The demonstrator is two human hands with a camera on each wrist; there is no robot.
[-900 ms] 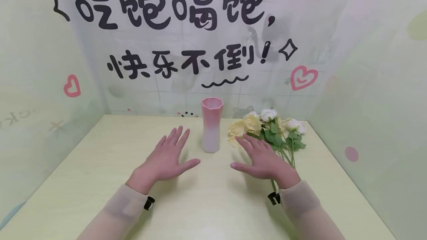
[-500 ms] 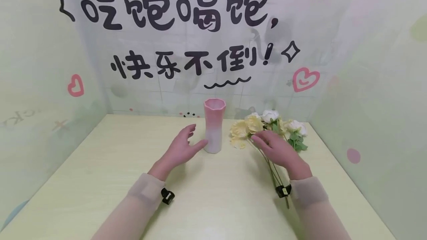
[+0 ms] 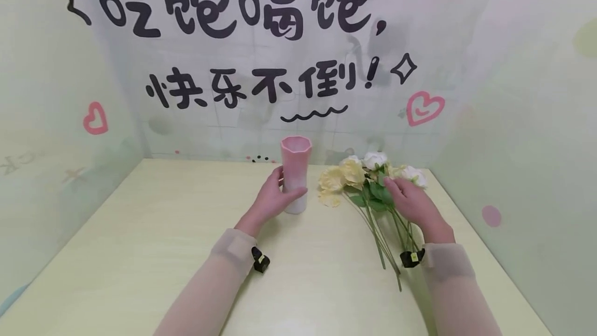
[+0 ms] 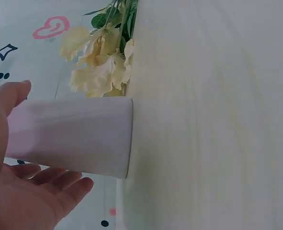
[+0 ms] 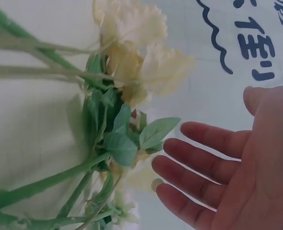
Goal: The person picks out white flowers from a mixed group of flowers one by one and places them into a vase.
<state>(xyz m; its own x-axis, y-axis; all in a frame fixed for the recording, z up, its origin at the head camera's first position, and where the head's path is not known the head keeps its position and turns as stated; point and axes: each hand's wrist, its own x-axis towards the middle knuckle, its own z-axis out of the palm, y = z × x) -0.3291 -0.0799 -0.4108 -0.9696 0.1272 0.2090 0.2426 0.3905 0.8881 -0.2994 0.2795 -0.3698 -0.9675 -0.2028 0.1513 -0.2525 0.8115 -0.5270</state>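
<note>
An upright vase [image 3: 296,170], pink above and whitish below, stands on the table. My left hand [image 3: 270,197] is at its left side, thumb in front of the vase and fingers partly hidden behind. In the left wrist view the thumb and the extended fingers of the left hand [image 4: 26,191] lie on either side of the vase [image 4: 79,136]; firm contact cannot be made out. My right hand [image 3: 415,204] hovers over the yellow and white artificial flowers [image 3: 352,172]. The right wrist view shows its relaxed fingers [image 5: 198,158] beside the green leaves [image 5: 119,146], holding nothing.
Long green stems [image 3: 380,242] stretch towards the front of the pale wooden table [image 3: 154,253]. A printed backdrop [image 3: 210,134] with dark lettering rises behind the table, and side walls [image 3: 508,170] enclose it left and right.
My left hand has moved right and forward to the vase. My right hand has shifted right over the flowers, its fingers less spread than before. Vase and flowers have stayed in place.
</note>
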